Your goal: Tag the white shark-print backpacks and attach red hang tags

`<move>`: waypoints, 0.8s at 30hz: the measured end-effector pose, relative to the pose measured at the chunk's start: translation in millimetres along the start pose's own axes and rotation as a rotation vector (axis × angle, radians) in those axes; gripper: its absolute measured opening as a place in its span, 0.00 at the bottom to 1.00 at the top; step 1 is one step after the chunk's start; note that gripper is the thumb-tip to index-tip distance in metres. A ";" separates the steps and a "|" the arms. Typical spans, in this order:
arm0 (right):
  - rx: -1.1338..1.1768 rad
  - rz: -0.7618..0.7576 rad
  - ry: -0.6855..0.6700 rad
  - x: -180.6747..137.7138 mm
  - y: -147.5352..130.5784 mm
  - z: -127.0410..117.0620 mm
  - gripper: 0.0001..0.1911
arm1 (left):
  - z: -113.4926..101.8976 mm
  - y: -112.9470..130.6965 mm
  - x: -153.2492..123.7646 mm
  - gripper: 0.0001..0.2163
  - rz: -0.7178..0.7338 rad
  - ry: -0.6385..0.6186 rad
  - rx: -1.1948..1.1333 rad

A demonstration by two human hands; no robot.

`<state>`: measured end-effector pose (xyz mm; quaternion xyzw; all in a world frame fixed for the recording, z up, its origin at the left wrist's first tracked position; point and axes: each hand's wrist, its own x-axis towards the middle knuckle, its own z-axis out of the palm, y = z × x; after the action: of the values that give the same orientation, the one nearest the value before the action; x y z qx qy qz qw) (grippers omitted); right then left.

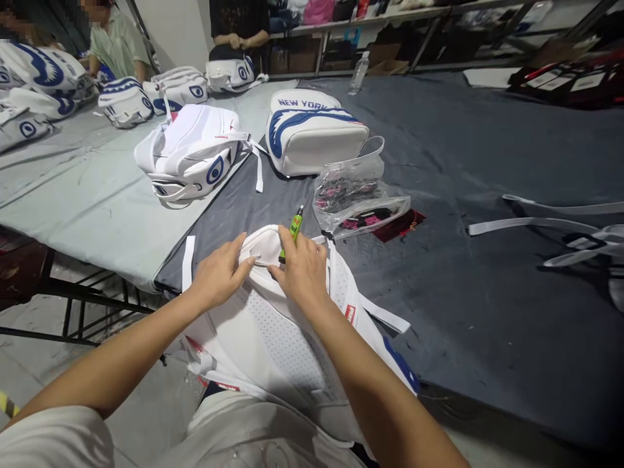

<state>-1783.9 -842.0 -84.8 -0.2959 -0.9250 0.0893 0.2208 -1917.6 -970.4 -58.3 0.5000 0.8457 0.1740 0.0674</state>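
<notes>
A white backpack (277,338) with a dotted back panel lies at the table edge against my body, its top end pointing away from me. My left hand (220,270) grips the left side of its rounded top edge, thumb bent over the rim. On the right side of that same edge, my right hand (303,266) is closed with thumb and fingers on the fabric. A small green tube (291,235) with a black neck and white tip stands out beside my right index finger; whether the hand holds it I cannot tell. My fingers partly hide the top opening.
Ahead are a white backpack with blue eyes (190,153) and another lettered NEW YORK (316,133). A clear plastic bag (361,195) sits right of the tube. White straps (541,224) lie at right, a water bottle (359,73) at the back. People stand across the table.
</notes>
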 end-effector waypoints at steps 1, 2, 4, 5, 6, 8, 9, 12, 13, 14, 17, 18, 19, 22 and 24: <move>-0.008 -0.015 0.001 0.7 0.3 -0.2 0.40 | -0.8 -0.3 -0.7 0.28 -0.017 -0.022 -0.002; -0.020 -0.030 0.000 1.9 0.4 -0.4 0.40 | -1.8 -0.2 0.0 0.27 -0.025 -0.041 -0.005; -0.055 -0.074 0.005 5.3 -0.2 -0.8 0.40 | -3.5 1.3 3.7 0.27 -0.027 -0.065 -0.007; -0.072 -0.113 0.012 7.5 -0.8 -0.9 0.39 | -4.2 2.3 5.7 0.26 -0.028 -0.072 -0.006; -0.084 -0.163 0.022 10.0 -1.5 -0.9 0.37 | -4.6 3.2 7.5 0.26 -0.031 -0.076 -0.007; -0.091 -0.261 0.036 15.0 -2.6 -0.3 0.35 | -5.2 4.3 9.7 0.26 -0.031 -0.076 -0.018; -0.084 -0.291 0.034 17.2 -2.9 0.4 0.34 | -5.4 4.3 10.3 0.26 -0.028 -0.075 -0.027; -0.033 -0.268 0.021 21.0 -2.5 3.5 0.34 | -6.2 3.5 11.2 0.26 -0.034 -0.083 -0.060; -0.012 -0.245 0.021 21.3 -2.2 4.7 0.34 | -6.6 3.3 11.5 0.25 -0.043 -0.090 -0.068; 0.005 -0.226 0.022 21.1 -1.8 5.8 0.34 | -7.0 3.3 11.9 0.25 -0.056 -0.097 -0.077; 0.031 -0.198 0.010 19.6 -1.1 8.3 0.34 | -7.6 4.0 13.2 0.25 -0.086 -0.109 -0.100; 0.032 -0.193 0.003 19.3 -0.9 8.8 0.34 | -7.7 4.1 14.1 0.25 -0.091 -0.111 -0.109; 0.034 -0.190 -0.003 19.1 -0.8 9.3 0.34 | -7.8 3.9 15.3 0.25 -0.094 -0.115 -0.120; 0.046 -0.178 -0.010 19.5 -0.5 10.2 0.34 | -8.9 1.7 22.8 0.27 -0.103 -0.164 -0.181; 0.052 -0.165 -0.012 20.1 -0.4 10.3 0.34 | -11.3 0.5 31.6 0.31 -0.109 -0.231 -0.224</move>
<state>-1803.4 -830.9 -86.7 -0.2121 -0.9450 0.0963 0.2296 -1936.0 -945.3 -45.8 0.4595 0.8334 0.2050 0.2287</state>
